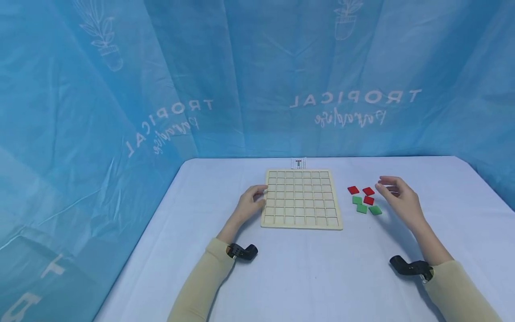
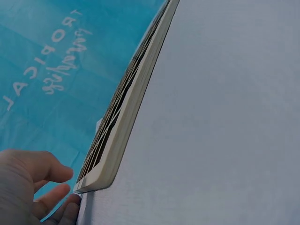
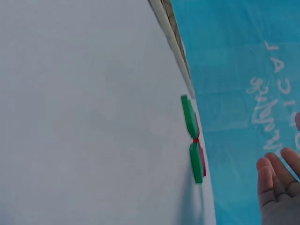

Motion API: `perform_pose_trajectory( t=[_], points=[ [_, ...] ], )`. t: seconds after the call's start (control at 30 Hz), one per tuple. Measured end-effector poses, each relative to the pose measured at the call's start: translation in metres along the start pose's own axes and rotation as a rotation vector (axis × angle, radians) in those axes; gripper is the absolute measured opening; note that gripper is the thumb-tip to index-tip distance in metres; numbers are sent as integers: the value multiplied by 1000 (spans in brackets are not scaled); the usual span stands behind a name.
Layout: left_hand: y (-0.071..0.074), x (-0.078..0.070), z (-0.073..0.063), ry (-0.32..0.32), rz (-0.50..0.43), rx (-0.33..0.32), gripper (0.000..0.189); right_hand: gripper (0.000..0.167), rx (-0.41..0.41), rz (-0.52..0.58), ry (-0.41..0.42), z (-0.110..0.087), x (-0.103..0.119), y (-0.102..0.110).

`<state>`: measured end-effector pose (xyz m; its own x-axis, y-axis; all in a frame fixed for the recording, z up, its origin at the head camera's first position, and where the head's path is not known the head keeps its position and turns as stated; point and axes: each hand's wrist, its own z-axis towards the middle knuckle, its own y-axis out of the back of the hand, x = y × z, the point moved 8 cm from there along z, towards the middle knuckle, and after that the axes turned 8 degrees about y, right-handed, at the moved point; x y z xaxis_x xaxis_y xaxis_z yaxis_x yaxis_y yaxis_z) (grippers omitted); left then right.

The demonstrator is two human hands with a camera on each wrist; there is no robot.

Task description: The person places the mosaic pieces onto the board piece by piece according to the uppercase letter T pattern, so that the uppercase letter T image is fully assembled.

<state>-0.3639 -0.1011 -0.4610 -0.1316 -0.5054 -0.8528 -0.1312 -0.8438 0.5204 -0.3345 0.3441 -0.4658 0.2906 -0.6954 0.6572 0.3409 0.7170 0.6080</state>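
Note:
A pale wooden grid board (image 1: pixel 300 227) lies flat on the white table, its square cells bare. My left hand (image 1: pixel 250 202) is at the board's left edge, fingertips right at the rim; in the left wrist view the fingers (image 2: pixel 56 171) are bent loosely beside the board's corner. To the right of the board lie red tiles (image 1: pixel 353 190) and green tiles (image 1: pixel 361 209) in a loose group. My right hand (image 1: pixel 402 201) hovers just right of these tiles, fingers relaxed with nothing between them. In the right wrist view, green tiles (image 3: pixel 196 164) stand out before red ones.
A small printed card (image 1: pixel 298 163) with a grid pattern lies behind the board at the table's far edge. Blue curtains (image 1: pixel 257 80) with white lettering hang behind and to the left. White table surface (image 1: pixel 306 277) stretches in front of the board.

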Motion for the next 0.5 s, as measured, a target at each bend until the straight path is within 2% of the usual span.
perform_pose_trajectory(
  t=[0.13, 0.3, 0.5],
  points=[
    [-2, 0, 0, -10, 10, -1, 47, 53, -23, 28, -30, -16, 17, 14],
    [-5, 1, 0, 0, 57, 6, 47, 53, -9, 84, -52, -29, 38, 21],
    [-5, 4, -1, -1, 88, -10, 49, 57, 66, 75, -119, -31, 30, 12]
  ],
)
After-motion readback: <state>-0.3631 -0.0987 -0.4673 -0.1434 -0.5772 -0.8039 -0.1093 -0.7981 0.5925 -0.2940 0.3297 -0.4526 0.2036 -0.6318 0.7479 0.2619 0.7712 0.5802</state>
